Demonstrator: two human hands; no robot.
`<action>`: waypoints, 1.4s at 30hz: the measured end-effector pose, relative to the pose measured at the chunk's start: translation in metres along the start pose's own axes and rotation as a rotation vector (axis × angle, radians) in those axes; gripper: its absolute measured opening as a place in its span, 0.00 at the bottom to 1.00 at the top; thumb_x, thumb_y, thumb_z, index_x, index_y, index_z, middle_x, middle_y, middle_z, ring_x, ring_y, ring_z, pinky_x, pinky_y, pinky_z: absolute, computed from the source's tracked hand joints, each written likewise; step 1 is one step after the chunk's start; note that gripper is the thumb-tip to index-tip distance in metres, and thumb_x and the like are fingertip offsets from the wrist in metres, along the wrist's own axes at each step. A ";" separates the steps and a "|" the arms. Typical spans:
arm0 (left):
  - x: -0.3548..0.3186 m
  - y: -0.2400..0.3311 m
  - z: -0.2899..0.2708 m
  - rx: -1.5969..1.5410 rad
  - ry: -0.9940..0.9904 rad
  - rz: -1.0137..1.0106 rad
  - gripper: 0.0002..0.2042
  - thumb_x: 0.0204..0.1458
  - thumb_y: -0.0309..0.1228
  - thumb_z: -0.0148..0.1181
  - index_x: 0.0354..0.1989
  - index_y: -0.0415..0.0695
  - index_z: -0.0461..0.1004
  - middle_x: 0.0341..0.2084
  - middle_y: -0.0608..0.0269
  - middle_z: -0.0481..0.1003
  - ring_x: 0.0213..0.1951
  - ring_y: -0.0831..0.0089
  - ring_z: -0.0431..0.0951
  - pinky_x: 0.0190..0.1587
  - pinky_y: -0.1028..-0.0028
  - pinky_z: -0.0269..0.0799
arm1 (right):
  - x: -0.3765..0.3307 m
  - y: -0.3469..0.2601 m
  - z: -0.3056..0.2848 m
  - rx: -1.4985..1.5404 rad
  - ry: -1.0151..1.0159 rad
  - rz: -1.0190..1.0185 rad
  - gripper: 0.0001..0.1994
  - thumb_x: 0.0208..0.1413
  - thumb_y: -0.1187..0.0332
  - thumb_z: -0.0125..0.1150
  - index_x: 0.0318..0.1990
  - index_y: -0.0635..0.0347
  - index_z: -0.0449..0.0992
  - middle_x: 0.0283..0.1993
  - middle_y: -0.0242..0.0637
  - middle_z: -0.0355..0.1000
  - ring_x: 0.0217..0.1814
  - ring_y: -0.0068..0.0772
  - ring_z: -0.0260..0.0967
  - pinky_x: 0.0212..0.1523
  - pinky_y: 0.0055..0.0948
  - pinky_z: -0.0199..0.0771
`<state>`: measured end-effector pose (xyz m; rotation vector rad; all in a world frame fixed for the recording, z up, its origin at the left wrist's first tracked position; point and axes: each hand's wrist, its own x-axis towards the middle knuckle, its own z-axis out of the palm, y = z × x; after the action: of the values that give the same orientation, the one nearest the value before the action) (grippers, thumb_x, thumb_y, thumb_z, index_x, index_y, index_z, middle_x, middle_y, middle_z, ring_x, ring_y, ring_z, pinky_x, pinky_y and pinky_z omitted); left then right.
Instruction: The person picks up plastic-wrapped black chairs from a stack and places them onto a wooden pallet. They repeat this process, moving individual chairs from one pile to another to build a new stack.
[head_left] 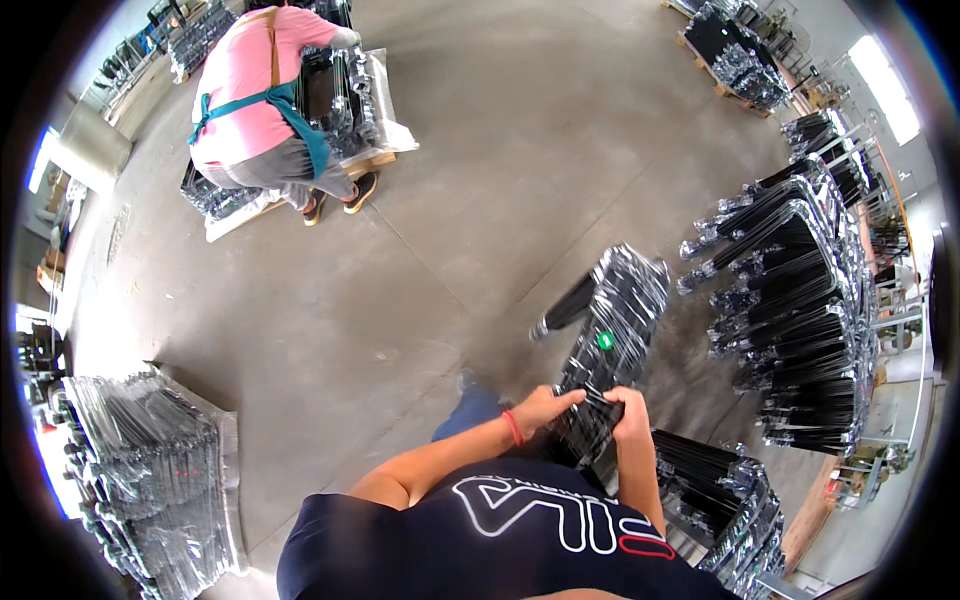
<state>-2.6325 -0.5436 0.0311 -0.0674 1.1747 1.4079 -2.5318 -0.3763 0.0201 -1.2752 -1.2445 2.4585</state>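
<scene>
In front of my body is a long black part wrapped in clear plastic film [625,300], with a round green sticker [605,341] on its upper face. A dark leg-like piece [567,306] sticks out from its left side. My left hand [545,408] grips the near left edge, thumb lying on top of the film. Opposite it, my right hand [628,412] is closed round the right edge, its thumb also on top. The undersides of both hands are hidden. The part's near end reaches back toward my shirt.
Film-wrapped black frames stand in a long row [790,300] at the right, with another stack [710,490] close by my right arm. A wrapped pile [150,480] is at the near left. At the far left a person in a pink top [250,90] bends over a loaded pallet [375,160].
</scene>
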 end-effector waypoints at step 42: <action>0.098 0.240 -0.206 -0.413 0.718 0.464 0.19 0.47 0.42 0.56 0.35 0.34 0.71 0.29 0.60 0.74 0.30 0.73 0.74 0.33 0.76 0.71 | 0.338 -0.094 0.354 -0.396 -0.603 0.300 0.02 0.28 0.76 0.54 0.13 0.64 0.70 0.14 0.35 0.64 0.18 0.27 0.62 0.22 0.25 0.59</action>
<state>-2.9633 -0.5478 0.0083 -0.6734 1.5124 2.1230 -3.0289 -0.3883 -0.0172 -0.8444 -1.8734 3.0655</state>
